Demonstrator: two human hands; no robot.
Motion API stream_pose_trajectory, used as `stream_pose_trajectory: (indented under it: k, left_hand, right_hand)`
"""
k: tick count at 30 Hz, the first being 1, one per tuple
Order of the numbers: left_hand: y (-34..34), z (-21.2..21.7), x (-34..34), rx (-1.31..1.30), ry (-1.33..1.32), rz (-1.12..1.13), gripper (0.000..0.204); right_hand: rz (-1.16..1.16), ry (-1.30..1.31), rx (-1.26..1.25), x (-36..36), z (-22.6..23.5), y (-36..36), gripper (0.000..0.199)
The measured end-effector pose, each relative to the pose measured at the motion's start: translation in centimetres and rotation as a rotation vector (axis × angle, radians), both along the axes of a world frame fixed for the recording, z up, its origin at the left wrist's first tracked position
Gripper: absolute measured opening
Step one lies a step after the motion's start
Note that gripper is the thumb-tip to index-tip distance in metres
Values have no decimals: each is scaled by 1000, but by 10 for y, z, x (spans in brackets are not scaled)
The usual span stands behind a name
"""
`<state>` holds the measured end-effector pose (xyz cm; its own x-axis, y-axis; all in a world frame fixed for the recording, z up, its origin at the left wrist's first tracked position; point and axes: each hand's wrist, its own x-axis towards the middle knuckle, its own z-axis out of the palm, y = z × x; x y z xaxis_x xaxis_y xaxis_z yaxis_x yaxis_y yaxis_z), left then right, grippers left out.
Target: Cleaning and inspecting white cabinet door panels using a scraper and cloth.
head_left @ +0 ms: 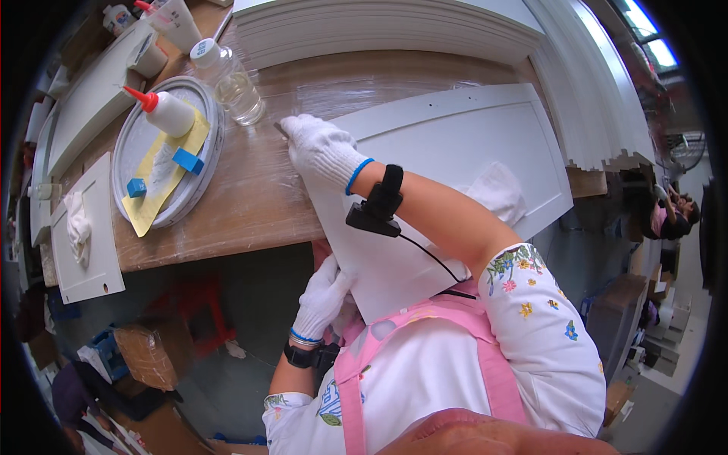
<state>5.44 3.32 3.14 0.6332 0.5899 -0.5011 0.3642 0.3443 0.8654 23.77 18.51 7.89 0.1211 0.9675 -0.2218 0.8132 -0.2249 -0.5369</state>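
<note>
One dark tool point(281, 130), right hand point(320, 149) pinching | one white panel point(447, 140), left hand point(323, 296) gripping | two blue blocks point(188, 161)

Right hand point(322, 150): gloved, fingers curled closed, back of it uppermost | right forearm point(447, 216): bare, slanting forward and leftward | left hand point(318, 299): gloved, lower, nearer torso, thumb angled rightward, fingertips unclear | left forearm point(284, 377): foreshortened, pointing forward

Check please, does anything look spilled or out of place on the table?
One thing: a white smear breaks the colour of the yellow sheet on the round lid, possibly a spill; nothing else stands out.
</note>
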Motion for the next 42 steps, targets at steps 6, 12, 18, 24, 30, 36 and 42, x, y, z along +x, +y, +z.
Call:
stream_pose_trajectory:
  k: [6,12,18,24,30,36,42]
  left_hand:
    - [-3,3,4,9,-18,44,41]
    - [-9,-11,0,-52,-64,119,45]
    - [-13,-9,6,-119,-169,151,44]
    - [-19,-12,13,-109,-199,239,43]
    - [-27,-7,20,-60,-124,280,47]
    - [-31,-17,16,13,-58,332,50]
    - [-30,-13,18,1,-31,332,52]
  right_hand:
    - [-227,-88,134,98,16,13,37]
    - [18,-321,105,142,51,-94,53]
    - [151,-470,134,172,39,-248,62]
    - [113,-383,143,210,13,-268,39]
    - [-515,-727,362,388,37,-209,46]
    - [-454,-629,135,338,-22,-141,71]
    - [289,-427,527,253,-26,-166,37]
